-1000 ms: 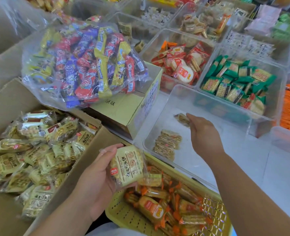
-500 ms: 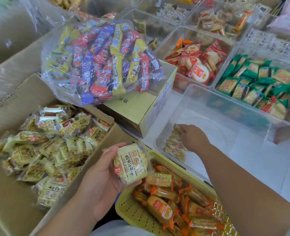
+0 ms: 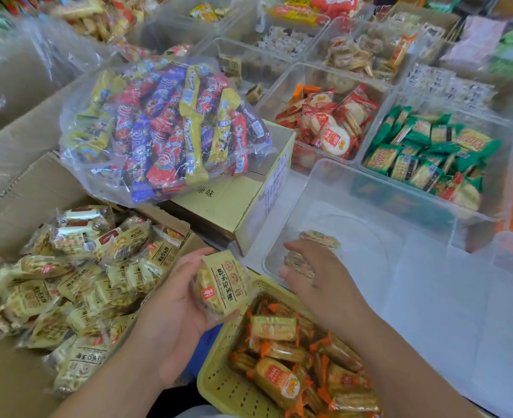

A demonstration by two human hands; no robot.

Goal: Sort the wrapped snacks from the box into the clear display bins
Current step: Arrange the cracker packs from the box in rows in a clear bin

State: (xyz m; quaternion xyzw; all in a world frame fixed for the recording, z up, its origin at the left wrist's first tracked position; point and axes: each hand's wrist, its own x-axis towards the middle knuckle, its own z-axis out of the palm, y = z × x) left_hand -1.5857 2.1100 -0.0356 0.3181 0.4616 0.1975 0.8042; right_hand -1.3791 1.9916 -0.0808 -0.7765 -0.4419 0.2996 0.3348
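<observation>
Several yellow wrapped snacks (image 3: pixel 77 282) fill the open cardboard box (image 3: pixel 32 191) at the left. My left hand (image 3: pixel 170 312) grips one of these yellow packs (image 3: pixel 222 285) between the box and the clear bin. That clear display bin (image 3: pixel 369 188) stands in the middle right. My right hand (image 3: pixel 312 276) reaches over its near left corner with fingers spread, above a small stack of packs (image 3: pixel 294 262) that it partly hides. Just beyond its fingertips, one more pack (image 3: pixel 320 238) lies on the bin floor.
A yellow plastic basket (image 3: pixel 228 387) of orange-wrapped snacks (image 3: pixel 294 366) sits under my forearms. A big clear bag of colourful sticks (image 3: pixel 164 131) rests on a small yellow carton (image 3: pixel 234 200). Behind stand bins of red packs (image 3: pixel 327 125) and green packs (image 3: pixel 424 155).
My right hand carried a pack from the bin's middle to the near left corner, let it go by the stack and now has spread fingers. My left hand kept its pack.
</observation>
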